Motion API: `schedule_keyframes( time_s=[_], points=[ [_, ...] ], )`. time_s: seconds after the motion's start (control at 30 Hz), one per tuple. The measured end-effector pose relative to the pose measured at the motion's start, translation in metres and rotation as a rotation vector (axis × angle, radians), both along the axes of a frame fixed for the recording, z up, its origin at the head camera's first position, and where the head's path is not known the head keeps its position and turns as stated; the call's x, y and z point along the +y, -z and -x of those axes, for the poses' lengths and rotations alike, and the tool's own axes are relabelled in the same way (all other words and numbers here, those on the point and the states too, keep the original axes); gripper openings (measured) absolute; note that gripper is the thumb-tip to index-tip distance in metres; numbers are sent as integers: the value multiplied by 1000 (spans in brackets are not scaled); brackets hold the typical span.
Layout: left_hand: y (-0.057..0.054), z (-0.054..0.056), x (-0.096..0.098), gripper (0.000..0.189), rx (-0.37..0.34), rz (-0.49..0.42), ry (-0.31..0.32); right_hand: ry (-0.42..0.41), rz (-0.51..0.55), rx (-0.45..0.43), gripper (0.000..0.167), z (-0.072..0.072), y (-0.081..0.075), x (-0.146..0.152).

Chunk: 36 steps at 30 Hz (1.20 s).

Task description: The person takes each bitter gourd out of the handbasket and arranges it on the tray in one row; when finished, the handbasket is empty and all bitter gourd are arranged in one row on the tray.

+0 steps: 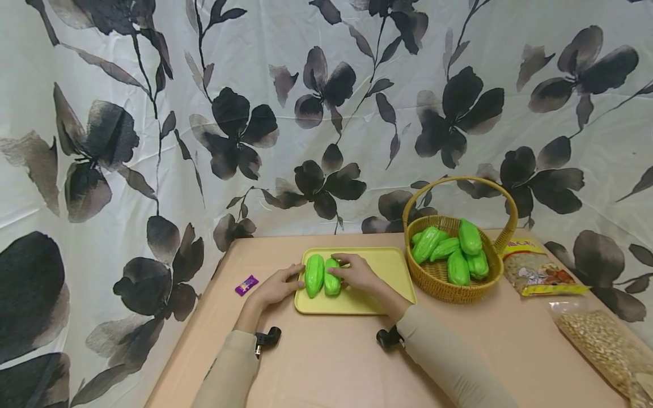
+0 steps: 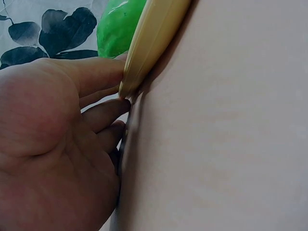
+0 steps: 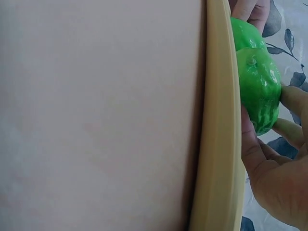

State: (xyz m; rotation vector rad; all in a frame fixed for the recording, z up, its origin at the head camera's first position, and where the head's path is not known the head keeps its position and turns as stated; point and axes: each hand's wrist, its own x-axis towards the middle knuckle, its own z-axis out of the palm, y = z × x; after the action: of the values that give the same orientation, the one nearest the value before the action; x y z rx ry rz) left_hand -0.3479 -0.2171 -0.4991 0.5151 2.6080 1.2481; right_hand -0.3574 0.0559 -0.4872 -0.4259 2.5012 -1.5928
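Note:
A yellow tray (image 1: 374, 283) lies on the table with two glossy green, ridged, elongated fruits side by side, the left fruit (image 1: 314, 276) and the right fruit (image 1: 333, 277). My left hand (image 1: 275, 288) is at the tray's left rim, thumb over the edge and other fingers close against its outer side; in the left wrist view, the hand (image 2: 53, 125) appears to pinch that rim (image 2: 154, 41). My right hand (image 1: 359, 273) grips the right fruit from its right side. In the right wrist view, its thumb and fingers curl about this fruit (image 3: 260, 86).
Right of the tray stands a wicker basket (image 1: 449, 292) with a tall handle, holding several similar green fruits. Beyond it lie a printed food bag (image 1: 543, 269) and a clear bag of pale kernels (image 1: 597, 340). A small purple packet (image 1: 247, 285) sits left. Floral cloth (image 1: 388, 198) hangs behind.

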Motion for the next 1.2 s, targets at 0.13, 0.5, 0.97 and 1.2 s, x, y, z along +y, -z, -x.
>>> schedule_keyframes(
  time_s=[0.13, 0.5, 0.97, 1.2],
  points=[
    [1, 0, 1, 62, -2, -10, -4, -3, 1, 0, 57, 0, -1, -1],
    [-2, 0, 1, 61, 0, -13, -1, 8, -14, 0, 58, -5, -2, -1],
    [-1, 0, 2, 61, -12, -28, -5, -5, -4, 28, 57, -4, 3, 4],
    [0, -1, 1, 61, -1, -16, -11, -32, 8, 19, 57, -5, 3, 4]
  ],
)
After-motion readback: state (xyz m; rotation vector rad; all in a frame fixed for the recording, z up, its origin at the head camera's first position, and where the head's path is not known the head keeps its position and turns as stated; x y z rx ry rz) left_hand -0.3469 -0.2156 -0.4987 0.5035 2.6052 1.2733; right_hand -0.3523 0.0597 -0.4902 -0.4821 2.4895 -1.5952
